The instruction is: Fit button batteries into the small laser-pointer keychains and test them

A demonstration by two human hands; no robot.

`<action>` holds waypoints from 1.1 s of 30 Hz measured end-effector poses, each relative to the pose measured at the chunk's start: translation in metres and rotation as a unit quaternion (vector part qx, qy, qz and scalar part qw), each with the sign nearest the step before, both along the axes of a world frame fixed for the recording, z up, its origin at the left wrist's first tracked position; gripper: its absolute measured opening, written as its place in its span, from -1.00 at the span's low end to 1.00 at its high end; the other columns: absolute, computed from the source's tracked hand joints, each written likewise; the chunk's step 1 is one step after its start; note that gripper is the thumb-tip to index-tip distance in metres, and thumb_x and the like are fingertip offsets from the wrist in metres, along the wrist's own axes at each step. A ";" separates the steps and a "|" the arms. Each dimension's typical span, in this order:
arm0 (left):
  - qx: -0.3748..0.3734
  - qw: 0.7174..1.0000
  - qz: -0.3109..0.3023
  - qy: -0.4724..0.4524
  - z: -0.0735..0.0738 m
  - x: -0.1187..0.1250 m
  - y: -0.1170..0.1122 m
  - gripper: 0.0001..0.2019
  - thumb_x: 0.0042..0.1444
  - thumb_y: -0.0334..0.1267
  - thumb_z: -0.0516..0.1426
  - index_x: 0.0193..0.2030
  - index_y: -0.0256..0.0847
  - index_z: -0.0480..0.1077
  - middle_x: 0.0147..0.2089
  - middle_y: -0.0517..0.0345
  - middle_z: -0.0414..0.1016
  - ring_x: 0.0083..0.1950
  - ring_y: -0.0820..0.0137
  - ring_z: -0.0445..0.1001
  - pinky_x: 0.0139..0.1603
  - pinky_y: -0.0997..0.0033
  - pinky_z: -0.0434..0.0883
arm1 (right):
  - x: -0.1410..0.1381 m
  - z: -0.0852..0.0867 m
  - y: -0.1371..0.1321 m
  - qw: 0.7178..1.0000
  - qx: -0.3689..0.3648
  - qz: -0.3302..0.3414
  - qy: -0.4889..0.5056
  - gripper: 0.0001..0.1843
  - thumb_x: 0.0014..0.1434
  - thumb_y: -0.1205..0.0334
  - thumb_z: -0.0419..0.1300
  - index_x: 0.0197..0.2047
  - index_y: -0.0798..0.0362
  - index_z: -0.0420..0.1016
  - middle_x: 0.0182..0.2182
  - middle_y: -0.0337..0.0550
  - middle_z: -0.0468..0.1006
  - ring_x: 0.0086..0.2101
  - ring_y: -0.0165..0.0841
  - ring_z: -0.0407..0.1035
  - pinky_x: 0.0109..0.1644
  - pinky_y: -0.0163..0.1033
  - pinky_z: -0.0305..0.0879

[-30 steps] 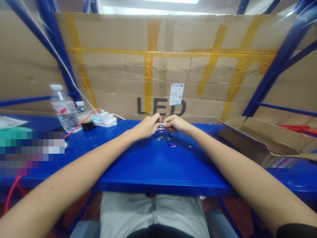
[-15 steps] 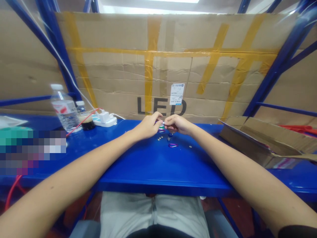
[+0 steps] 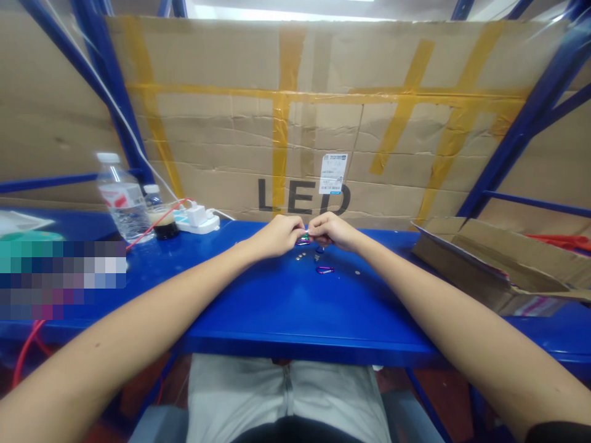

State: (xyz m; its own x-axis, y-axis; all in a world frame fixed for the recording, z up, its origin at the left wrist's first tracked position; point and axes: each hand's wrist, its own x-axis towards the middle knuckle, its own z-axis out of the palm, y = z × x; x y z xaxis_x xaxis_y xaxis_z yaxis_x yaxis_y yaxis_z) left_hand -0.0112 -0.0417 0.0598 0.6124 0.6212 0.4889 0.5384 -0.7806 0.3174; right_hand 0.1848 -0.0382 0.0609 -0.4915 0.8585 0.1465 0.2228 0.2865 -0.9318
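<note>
My left hand [image 3: 282, 235] and my right hand [image 3: 334, 232] meet over the far part of the blue table [image 3: 295, 307]. Both are closed in a pinch, fingertips nearly touching around something small and pale that is too tiny to name. Just below the fingers lie shiny purple and green pieces [image 3: 303, 242], partly covered by the hands. Nearer to me rests a purple carabiner [image 3: 325, 269], flat on the table. Several small round metal pieces [image 3: 301, 255] are scattered beside it, and a single disc [image 3: 357, 272] lies farther right.
On the right stands an open cardboard box [image 3: 484, 264]. A water bottle [image 3: 122, 206], a smaller bottle with dark liquid [image 3: 162, 221] and a white power strip [image 3: 201, 223] with cables are at the left. A large taped cardboard panel [image 3: 221, 135] closes off the back.
My left fingers, raised and more spread before, have come down and closed in a pinch against the right fingertips. The right hand has barely moved; the view has shifted slightly.
</note>
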 end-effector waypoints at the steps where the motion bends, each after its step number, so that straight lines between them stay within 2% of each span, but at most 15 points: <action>1: -0.002 1.000 -0.006 -0.011 0.000 0.000 -0.001 -0.89 0.20 -0.37 0.09 -0.30 -0.24 0.45 -0.33 0.09 0.56 -0.30 0.35 0.47 -0.27 0.39 0.29 | 0.001 0.000 0.001 1.000 -0.002 0.004 -0.001 -0.81 -0.06 0.27 0.25 -0.63 0.13 0.41 -0.81 -0.32 0.19 -0.72 -0.55 -0.03 -0.63 -0.37 -0.16; 9: 0.042 0.997 -0.053 -0.043 -0.004 -0.001 0.000 -0.91 0.17 -0.43 0.11 -0.28 -0.23 0.44 -0.28 0.12 0.58 -0.27 0.38 0.50 -0.23 0.41 0.32 | 0.006 -0.005 0.006 0.994 -0.089 0.050 0.048 -0.91 -0.07 0.35 0.21 -0.55 0.18 0.44 -0.81 -0.35 0.13 -0.73 -0.55 -0.07 -0.65 -0.41 -0.13; 17: 0.107 0.991 -0.062 -0.054 -0.005 -0.002 0.004 -0.94 0.17 -0.40 0.13 -0.28 -0.20 0.43 -0.26 0.14 0.57 -0.24 0.36 0.49 -0.21 0.39 0.32 | 0.009 -0.004 0.013 0.965 -0.219 0.106 0.095 -0.90 0.04 0.35 0.12 -0.49 0.15 0.35 -0.75 -0.36 0.12 -0.73 -0.56 -0.15 -0.68 -0.44 -0.14; 21: 0.107 0.989 -0.076 -0.072 -0.004 -0.001 0.003 -0.95 0.17 -0.41 0.13 -0.31 -0.21 0.39 -0.30 0.16 0.52 -0.27 0.40 0.45 -0.22 0.41 0.31 | 0.010 0.000 0.010 0.970 -0.195 0.101 0.099 -0.86 0.06 0.34 0.12 -0.52 0.12 0.30 -0.76 -0.35 0.13 -0.72 -0.55 -0.12 -0.66 -0.42 -0.10; 27: 0.051 0.994 -0.067 -0.068 -0.001 0.000 -0.001 -0.90 0.24 -0.39 0.04 -0.24 -0.21 0.37 -0.29 0.15 0.53 -0.27 0.41 0.46 -0.24 0.41 0.32 | 0.008 0.004 0.004 0.990 -0.114 0.069 0.049 -0.92 -0.01 0.37 0.15 -0.50 0.17 0.39 -0.76 -0.33 0.18 -0.71 -0.54 -0.04 -0.64 -0.40 -0.08; 33: 0.026 0.993 -0.063 -0.093 -0.003 0.000 0.003 -0.93 0.19 -0.38 0.11 -0.28 -0.21 0.42 -0.27 0.16 0.56 -0.24 0.40 0.49 -0.21 0.41 0.35 | 0.008 0.002 0.004 0.993 -0.093 0.055 0.055 -0.93 -0.06 0.36 0.18 -0.52 0.20 0.44 -0.78 -0.32 0.18 -0.72 -0.53 -0.03 -0.64 -0.39 -0.11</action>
